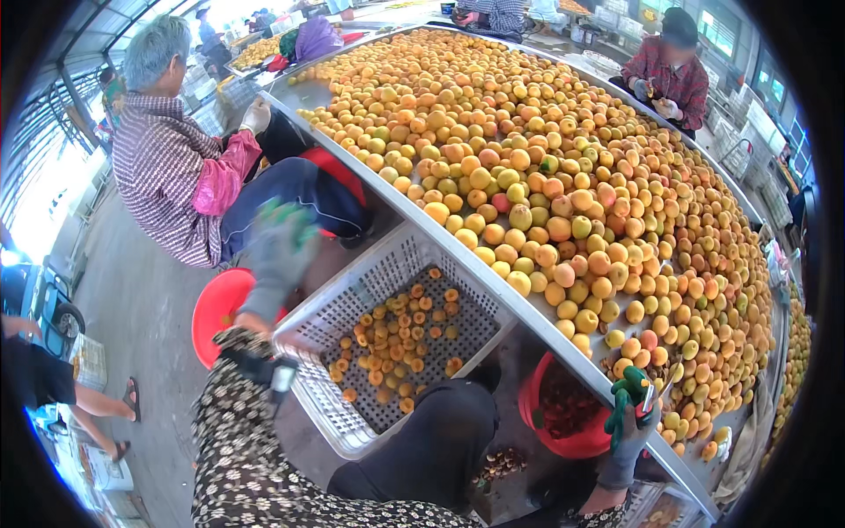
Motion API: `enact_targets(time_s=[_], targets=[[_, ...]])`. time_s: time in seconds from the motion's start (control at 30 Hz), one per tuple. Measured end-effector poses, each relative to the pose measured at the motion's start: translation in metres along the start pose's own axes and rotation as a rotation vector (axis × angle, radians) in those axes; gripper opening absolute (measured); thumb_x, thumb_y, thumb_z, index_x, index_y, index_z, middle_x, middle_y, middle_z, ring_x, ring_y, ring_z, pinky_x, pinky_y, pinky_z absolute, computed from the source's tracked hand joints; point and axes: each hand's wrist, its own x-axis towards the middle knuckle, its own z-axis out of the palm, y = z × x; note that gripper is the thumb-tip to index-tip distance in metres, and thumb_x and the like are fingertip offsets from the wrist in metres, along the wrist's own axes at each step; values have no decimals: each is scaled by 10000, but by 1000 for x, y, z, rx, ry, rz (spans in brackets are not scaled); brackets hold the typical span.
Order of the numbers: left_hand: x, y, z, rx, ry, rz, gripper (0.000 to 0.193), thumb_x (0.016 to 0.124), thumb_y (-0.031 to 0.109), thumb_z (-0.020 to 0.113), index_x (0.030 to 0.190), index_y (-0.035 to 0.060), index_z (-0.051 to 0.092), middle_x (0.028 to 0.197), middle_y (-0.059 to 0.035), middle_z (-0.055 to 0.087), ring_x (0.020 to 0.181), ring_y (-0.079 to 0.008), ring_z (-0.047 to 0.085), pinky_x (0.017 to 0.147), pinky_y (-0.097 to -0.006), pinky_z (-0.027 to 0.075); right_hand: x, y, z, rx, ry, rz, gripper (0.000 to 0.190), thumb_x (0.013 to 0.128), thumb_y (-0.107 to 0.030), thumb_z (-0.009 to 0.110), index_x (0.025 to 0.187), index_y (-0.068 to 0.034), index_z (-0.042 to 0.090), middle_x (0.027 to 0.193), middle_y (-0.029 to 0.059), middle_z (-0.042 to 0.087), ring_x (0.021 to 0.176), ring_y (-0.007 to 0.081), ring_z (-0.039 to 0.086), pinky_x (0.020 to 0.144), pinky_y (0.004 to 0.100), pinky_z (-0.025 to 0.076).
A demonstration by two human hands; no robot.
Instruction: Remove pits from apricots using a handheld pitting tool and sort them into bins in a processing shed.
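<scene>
My left hand (280, 247), in a grey and green glove, is raised and blurred above a red basin (221, 313), left of a white plastic crate (396, 231). Halved apricots (389, 330) with the pits out lie in the crate. At the lower right, my right hand (630, 412), gloved in grey and green, is closed on a small tool with a red part and a metal blade, beside the table's metal rim (462, 267). Whole apricots (554, 198) are heaped over the table. Whether my left fingers hold anything cannot be told.
A red bucket (568, 409) with dark contents stands under the table edge, near scattered pits (502, 465) on the floor. A person (178, 152) sits at the left; another (673, 79) works across the table. At far left, a person's legs (99, 402) are near crates.
</scene>
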Motion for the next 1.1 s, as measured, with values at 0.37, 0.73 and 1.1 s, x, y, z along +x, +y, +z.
enact_targets(time_s=[0.37,0.73,1.1], targets=[[136,155,107,242,-1028,-109,466,805,340,499,1207,122,583,1261,-85,537,1240,-296,400,978,-473,338,-1,-2,-3,30,28,111,503,790,-201,660,1200,46,504,895,99,611,529,74,508,445,186,401],[130,131,137,45,-1023,208,418,755,310,493,1092,112,641,1217,-158,569,1138,-310,531,927,-433,414,6,1,9,-83,74,16,501,802,-299,659,1141,47,532,827,53,575,578,54,472,509,172,361],[125,148,133,-418,-925,-10,314,718,350,674,847,69,621,823,-123,646,776,-263,620,678,-348,473,6,-1,11,-94,76,62,505,807,-296,657,1162,38,524,840,55,570,563,46,456,491,162,343]])
